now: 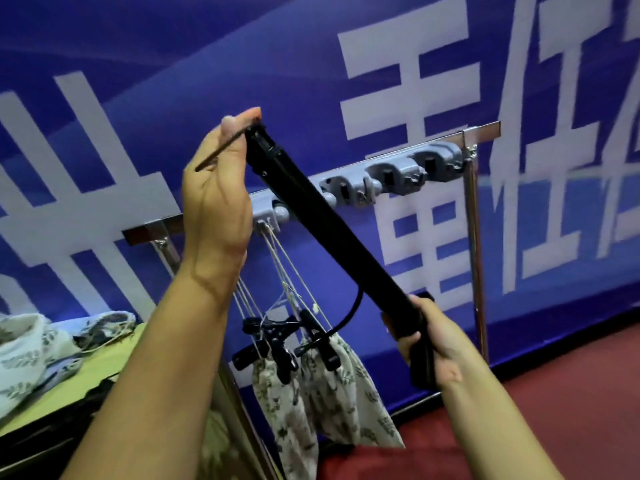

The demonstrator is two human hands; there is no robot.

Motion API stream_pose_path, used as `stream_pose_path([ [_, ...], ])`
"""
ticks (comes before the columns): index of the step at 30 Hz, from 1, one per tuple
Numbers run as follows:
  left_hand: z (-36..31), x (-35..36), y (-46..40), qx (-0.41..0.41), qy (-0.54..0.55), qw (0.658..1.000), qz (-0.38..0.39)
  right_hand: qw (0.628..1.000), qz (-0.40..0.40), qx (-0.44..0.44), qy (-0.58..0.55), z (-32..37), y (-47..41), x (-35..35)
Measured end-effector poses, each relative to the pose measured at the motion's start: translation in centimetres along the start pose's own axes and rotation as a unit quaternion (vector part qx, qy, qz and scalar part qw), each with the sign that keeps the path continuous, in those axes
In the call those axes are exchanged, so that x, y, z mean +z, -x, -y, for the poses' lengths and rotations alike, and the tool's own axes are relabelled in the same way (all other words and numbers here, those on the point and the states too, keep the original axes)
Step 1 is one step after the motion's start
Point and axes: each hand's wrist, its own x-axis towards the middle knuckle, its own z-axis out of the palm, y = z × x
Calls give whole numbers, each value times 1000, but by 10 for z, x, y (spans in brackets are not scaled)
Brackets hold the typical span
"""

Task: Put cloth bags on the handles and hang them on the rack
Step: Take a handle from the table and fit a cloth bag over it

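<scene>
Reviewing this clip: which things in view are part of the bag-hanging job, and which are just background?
In the job:
black handle, held by left hand at its top and right hand at its lower end
grey rack
hung bags
loose bags on the table

Just there:
blue banner
red floor

Black handle (332, 230) — leaf-print cream bags (332, 403)

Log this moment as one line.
left hand: pinches handle top | right hand: grips lower end | rack: two cloth bags hung
</scene>
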Motion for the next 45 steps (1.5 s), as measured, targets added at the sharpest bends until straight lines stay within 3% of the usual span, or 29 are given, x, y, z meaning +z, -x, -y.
stream_pose_path([
  [4,-2,7,-2,20,-26,996,78,998,-7,57,-9,-9,-4,-3],
  [6,-2,10,-2,49,-69,990,109,995,35,94,-21,-8,-3,2],
  [8,-3,15,4,46,-84,991,92,982,110,146,-47,-6,0,8],
  [11,-1,22,22,-57,43,996,61,964,160,199,-77,-9,4,16],
  [13,13,24,38,-157,93,975,124,958,170,220,-77,-13,11,25],
  [15,27,29,56,-233,58,953,186,965,141,218,-41,-17,16,32],
  [17,36,33,71,-253,55,955,143,984,67,142,82,-22,18,36],
  [18,39,35,73,-251,53,961,106,982,17,61,179,-26,15,34],
  [20,40,35,73,-244,0,968,54,932,-37,-110,343,-30,15,30],
  [22,34,36,71,-234,-59,970,22,887,47,-218,404,-28,26,35],
  [24,25,36,68,-221,-92,971,12,829,149,-253,477,-30,32,41],
  [26,18,34,65,-223,-110,967,56,784,185,-266,530,-33,34,43],
  [28,19,31,63,-229,-110,957,137,800,198,-265,502,-36,36,43],
  [30,21,21,64,-239,-68,949,195,843,191,-263,429,-35,37,43],
  [35,34,-9,94,-312,73,911,261,910,136,-282,272,-19,37,44],
  [37,35,-9,110,-318,90,899,286,922,124,-280,238,-20,36,45],
  [40,35,-8,122,-305,32,897,319,921,133,-290,225,-22,35,48],
  [45,32,-11,130,-311,37,900,302,922,125,-326,169,-16,43,55],
])
